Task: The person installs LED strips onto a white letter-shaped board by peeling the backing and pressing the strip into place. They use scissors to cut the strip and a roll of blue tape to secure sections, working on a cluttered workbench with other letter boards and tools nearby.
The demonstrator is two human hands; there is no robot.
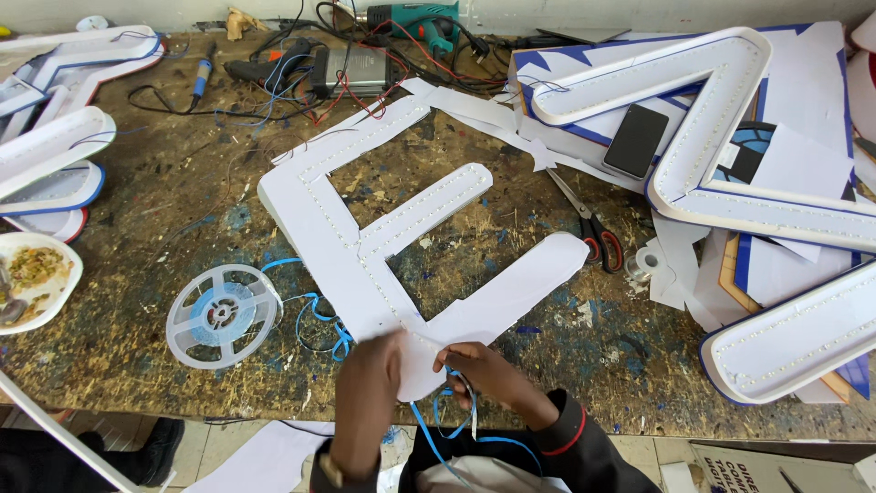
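**White letter panel takes its light strip**

White plastic forms the flat letter-shaped panel (pixel 365 246) lying mid-bench, LED dots lining its arms. At its near end the left hand (pixel 370 383) presses down, fingers closed on the panel edge, while the right hand (pixel 479 372) pinches the blue-backed LED strip (pixel 438 429). Judging by this, strip-laying is under way; pressing the next stretch flat seems due. One clear reel (pixel 222 315) sits left, one pair of scissors (pixel 589 224) right, one phone (pixel 636 140) farther right.

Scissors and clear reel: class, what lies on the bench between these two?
In the head view, the white letter-shaped panel with rows of small lights lies between the scissors and the clear reel.
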